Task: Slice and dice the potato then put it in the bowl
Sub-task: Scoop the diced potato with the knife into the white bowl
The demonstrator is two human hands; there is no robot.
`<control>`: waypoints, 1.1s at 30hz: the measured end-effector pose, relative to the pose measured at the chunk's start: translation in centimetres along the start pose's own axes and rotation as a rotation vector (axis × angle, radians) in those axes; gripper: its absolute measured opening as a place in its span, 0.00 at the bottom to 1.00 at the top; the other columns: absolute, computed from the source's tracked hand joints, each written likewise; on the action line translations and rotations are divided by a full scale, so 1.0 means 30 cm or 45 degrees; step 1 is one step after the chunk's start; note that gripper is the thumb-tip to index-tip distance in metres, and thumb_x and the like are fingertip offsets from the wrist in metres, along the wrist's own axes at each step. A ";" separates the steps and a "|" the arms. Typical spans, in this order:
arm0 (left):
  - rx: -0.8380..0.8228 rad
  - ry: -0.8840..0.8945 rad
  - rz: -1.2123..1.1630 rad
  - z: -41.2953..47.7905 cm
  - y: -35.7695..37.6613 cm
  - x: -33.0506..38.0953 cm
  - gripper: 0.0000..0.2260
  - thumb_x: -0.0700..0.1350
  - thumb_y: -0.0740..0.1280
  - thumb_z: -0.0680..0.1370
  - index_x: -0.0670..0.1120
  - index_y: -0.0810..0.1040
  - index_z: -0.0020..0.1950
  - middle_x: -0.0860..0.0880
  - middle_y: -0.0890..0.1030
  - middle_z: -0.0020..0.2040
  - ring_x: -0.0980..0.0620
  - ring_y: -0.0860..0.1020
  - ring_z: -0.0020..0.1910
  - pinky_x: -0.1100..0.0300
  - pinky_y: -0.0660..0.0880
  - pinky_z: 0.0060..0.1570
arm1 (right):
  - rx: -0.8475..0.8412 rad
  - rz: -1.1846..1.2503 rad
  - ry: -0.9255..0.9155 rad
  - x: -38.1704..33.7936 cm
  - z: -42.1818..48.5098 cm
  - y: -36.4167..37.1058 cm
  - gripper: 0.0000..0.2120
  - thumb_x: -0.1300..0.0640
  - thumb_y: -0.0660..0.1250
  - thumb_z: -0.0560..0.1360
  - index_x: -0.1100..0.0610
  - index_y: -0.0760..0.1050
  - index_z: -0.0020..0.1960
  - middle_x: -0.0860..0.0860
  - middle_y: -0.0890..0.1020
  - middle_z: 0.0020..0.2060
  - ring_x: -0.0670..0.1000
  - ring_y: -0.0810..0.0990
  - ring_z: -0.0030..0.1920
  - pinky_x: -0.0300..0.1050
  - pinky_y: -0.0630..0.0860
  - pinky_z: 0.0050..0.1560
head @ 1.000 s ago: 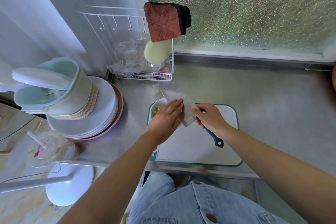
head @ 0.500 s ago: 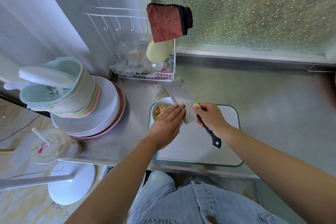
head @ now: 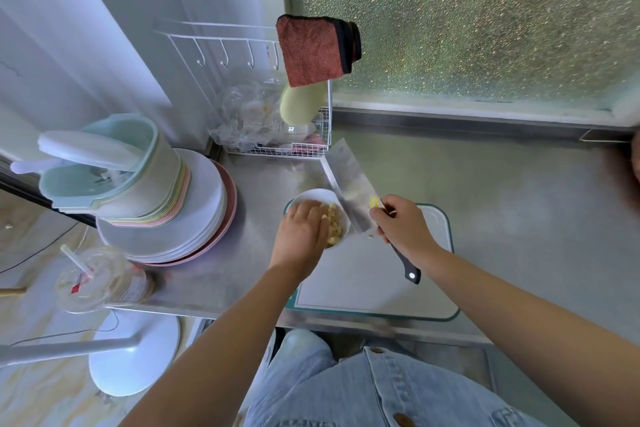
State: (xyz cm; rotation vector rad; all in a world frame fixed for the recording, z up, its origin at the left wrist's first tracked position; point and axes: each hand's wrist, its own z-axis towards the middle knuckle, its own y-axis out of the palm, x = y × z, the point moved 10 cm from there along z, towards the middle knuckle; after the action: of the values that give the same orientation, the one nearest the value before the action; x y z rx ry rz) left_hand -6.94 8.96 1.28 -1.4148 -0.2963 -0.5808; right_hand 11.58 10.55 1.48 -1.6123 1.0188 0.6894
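A small white bowl point(head: 313, 196) sits at the far left corner of the white cutting board point(head: 374, 284), with diced yellow potato pieces point(head: 335, 230) inside. My left hand point(head: 300, 236) lies over the bowl's left half with fingers straight, touching the pieces. My right hand point(head: 403, 230) grips the black handle of a cleaver point(head: 351, 187), whose broad blade is tilted up beside the bowl's right rim. A small yellow potato bit point(head: 373, 202) clings to the blade near my thumb.
A stack of plates topped with pastel bowls point(head: 162, 208) stands left of the board. A white wire rack point(head: 287, 146) with plastic bags and a red cloth point(head: 313, 48) sits behind. A lidded plastic cup point(head: 100, 279) stands at the counter's left front edge.
My left hand slid off the cleaver blade to the left and now lies over the bowl. The blade has swung up and away, and the diced potato now shows in the bowl.
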 end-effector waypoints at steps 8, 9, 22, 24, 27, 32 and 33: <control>0.110 -0.846 -0.617 -0.002 -0.055 -0.043 0.16 0.53 0.59 0.79 0.42 0.73 0.58 0.48 0.81 0.44 0.45 0.79 0.44 0.51 0.75 0.48 | -0.153 -0.467 -0.524 -0.154 -0.135 0.166 0.14 0.65 0.66 0.71 0.59 0.77 0.56 0.52 0.72 0.48 0.51 0.74 0.46 0.37 0.65 0.44; 0.137 -0.897 -0.545 -0.014 -0.068 -0.054 0.13 0.48 0.59 0.80 0.40 0.72 0.56 0.46 0.79 0.44 0.43 0.77 0.45 0.51 0.73 0.47 | -0.210 -0.513 -0.563 -0.153 -0.151 0.197 0.16 0.65 0.66 0.71 0.59 0.76 0.58 0.53 0.72 0.51 0.52 0.75 0.48 0.36 0.65 0.45; 0.261 -1.134 -0.990 -0.142 -0.064 -0.166 0.07 0.42 0.55 0.77 0.46 0.72 0.44 0.49 0.73 0.35 0.47 0.71 0.36 0.55 0.69 0.36 | -0.507 -0.542 -0.508 -0.106 -0.111 0.340 0.25 0.42 0.44 0.75 0.34 0.59 0.71 0.46 0.50 0.76 0.47 0.47 0.73 0.49 0.44 0.71; 0.243 -1.145 -1.010 -0.145 -0.056 -0.175 0.08 0.42 0.54 0.77 0.48 0.72 0.44 0.48 0.74 0.36 0.46 0.72 0.36 0.53 0.70 0.37 | -0.484 -0.553 -0.405 -0.080 -0.091 0.338 0.27 0.44 0.43 0.75 0.39 0.58 0.74 0.47 0.49 0.77 0.49 0.46 0.75 0.49 0.43 0.72; 0.203 -1.124 -0.999 -0.143 -0.057 -0.183 0.08 0.42 0.55 0.77 0.48 0.72 0.41 0.48 0.72 0.35 0.48 0.70 0.35 0.55 0.67 0.36 | -0.421 -0.519 -0.349 -0.072 -0.069 0.314 0.25 0.44 0.44 0.79 0.43 0.57 0.75 0.48 0.51 0.77 0.53 0.46 0.75 0.49 0.44 0.72; 0.147 -1.089 -1.015 -0.137 -0.056 -0.183 0.08 0.40 0.56 0.77 0.47 0.73 0.42 0.49 0.72 0.34 0.49 0.70 0.35 0.56 0.66 0.36 | -0.498 -0.547 -0.480 -0.098 -0.067 0.354 0.26 0.44 0.43 0.77 0.40 0.60 0.73 0.46 0.54 0.76 0.49 0.49 0.74 0.49 0.46 0.71; 0.147 -1.089 -1.005 -0.137 -0.057 -0.185 0.08 0.40 0.56 0.77 0.46 0.72 0.41 0.48 0.71 0.34 0.49 0.69 0.35 0.56 0.65 0.36 | -0.446 -0.534 -0.404 -0.084 -0.051 0.339 0.28 0.42 0.43 0.76 0.44 0.59 0.75 0.48 0.56 0.76 0.50 0.50 0.74 0.49 0.47 0.71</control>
State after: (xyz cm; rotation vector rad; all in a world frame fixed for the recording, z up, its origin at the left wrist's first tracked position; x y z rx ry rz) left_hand -13.06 5.98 -0.83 -1.3416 -1.5900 -0.5348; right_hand 1.35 8.96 -0.73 -1.8659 0.3228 0.8280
